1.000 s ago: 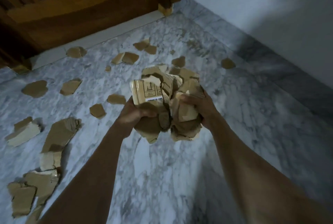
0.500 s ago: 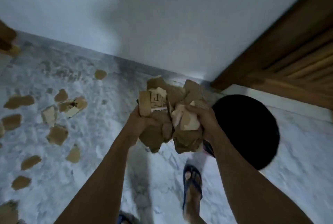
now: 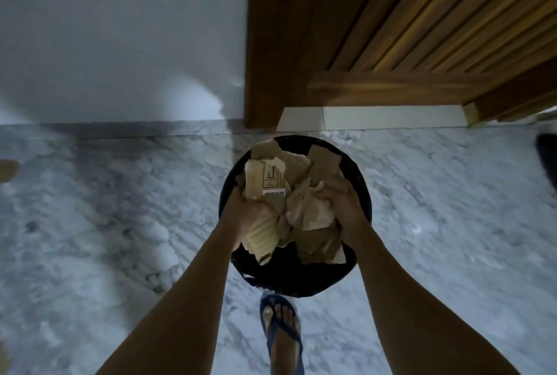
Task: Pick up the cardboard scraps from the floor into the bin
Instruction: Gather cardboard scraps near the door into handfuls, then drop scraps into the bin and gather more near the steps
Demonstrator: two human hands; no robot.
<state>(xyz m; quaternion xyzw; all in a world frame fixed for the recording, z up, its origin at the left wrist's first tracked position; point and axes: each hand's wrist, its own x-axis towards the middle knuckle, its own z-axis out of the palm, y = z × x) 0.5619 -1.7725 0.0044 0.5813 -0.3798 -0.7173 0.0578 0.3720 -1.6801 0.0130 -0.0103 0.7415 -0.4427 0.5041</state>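
Two hands, left hand (image 3: 248,213) and right hand (image 3: 346,208), clutched a bundle of cardboard scraps (image 3: 297,202) over a black bin (image 3: 360,181), hiding its inside. One scrap's printed handling symbols were too blurred to read.

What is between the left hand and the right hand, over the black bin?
In the head view, a bundle of cardboard scraps fills the stretch between the left hand and the right hand, both gripping it above the black bin.
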